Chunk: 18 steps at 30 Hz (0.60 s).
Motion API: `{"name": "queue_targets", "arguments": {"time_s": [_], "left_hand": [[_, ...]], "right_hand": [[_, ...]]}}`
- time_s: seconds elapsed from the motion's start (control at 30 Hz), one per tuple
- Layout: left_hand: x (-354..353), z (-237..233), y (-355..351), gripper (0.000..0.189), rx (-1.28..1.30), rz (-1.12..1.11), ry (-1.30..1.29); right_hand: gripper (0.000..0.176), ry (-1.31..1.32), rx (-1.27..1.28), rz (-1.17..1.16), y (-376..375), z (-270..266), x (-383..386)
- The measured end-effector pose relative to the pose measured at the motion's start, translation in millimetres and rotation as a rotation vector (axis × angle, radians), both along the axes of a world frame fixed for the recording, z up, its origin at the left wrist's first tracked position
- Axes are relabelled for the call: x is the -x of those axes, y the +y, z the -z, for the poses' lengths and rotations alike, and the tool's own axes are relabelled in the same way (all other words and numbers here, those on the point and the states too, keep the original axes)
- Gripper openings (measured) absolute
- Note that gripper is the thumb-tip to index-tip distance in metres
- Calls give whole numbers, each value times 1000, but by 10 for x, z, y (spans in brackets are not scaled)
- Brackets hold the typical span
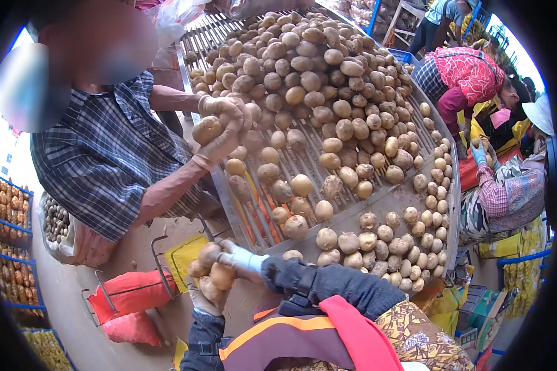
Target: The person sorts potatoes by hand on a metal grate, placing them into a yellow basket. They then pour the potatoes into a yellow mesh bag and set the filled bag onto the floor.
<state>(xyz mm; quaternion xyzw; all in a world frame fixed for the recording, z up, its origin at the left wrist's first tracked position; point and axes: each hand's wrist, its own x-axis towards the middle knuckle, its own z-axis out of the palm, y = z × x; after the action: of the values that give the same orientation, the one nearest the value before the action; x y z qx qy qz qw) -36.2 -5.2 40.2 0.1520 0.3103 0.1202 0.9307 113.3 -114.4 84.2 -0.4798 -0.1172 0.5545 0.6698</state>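
Head view: our right hand [244, 258], in a pale blue-and-white glove, has its fingers curled partway over a clutch of round, dusty brown potatoes [221, 276], while our left hand [204, 301], in an off-white glove, is half closed around the lower ones, fingertips mostly hidden. We'd guess they're hard, dry, not slippery, hefty as a bunch and easily bruised, so we'd grip around the sides with a palm underneath. The bunch is near the yellow mesh bag [184, 258], off the edge of the grey metal slatted table [387, 196].
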Motion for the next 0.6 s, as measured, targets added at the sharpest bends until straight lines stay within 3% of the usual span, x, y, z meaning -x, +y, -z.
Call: {"name": "queue_targets", "arguments": {"time_s": [0.03, 0.07, 0.1, 0.13, 0.17, 0.2, 0.23, 0.27, 0.33, 0.37, 0.43, 0.5, 0.57, 0.6], "left_hand": [[91, 104, 167, 73, -48, -58, 40], [95, 166, 326, 65, 124, -229, 45], [134, 327, 487, 56, -69, -281, -6], [280, 543, 709, 53, 171, -351, 40], [346, 599, 790, 60, 33, -349, 194], [445, 659, 989, 57, 186, -250, 296], [472, 886, 1064, 66, 67, -278, 443], [272, 444, 812, 67, -371, -130, 468], [-199, 198, 621, 55, -784, -65, 519], [-365, 672, 753, 49, -832, -10, 262], [-920, -185, 142, 41, -1046, 74, -162], [-1375, -151, -95, 47, -1244, 225, -247], [-1759, -224, -457, 54, -1583, 304, -358], [-1940, -269, -627, 62, -1973, 381, -360]], "right_hand": [[69, -51, 6, -93, 157, 50, 24], [65, -495, 225, -274, 222, -88, -61], [54, -562, 225, -207, 216, -137, -45], [50, -768, 259, -147, 186, -191, -144], [46, -985, 290, -78, 138, -255, -304], [40, -1255, 269, 146, 89, -180, -462], [40, -1356, 356, 158, -2, -238, -714], [43, -1452, 516, 129, -83, -303, -942], [52, -1619, 860, 127, -305, -395, -1254], [56, -1677, 1043, 145, -449, -355, -1299], [63, -1613, 1154, 123, -816, 223, -1377], [65, -1450, 1278, -15, -1149, 201, -1312], [70, -1306, 1218, 129, -1506, 447, -1128], [71, -1295, 1280, 114, -1686, 380, -982]]}}
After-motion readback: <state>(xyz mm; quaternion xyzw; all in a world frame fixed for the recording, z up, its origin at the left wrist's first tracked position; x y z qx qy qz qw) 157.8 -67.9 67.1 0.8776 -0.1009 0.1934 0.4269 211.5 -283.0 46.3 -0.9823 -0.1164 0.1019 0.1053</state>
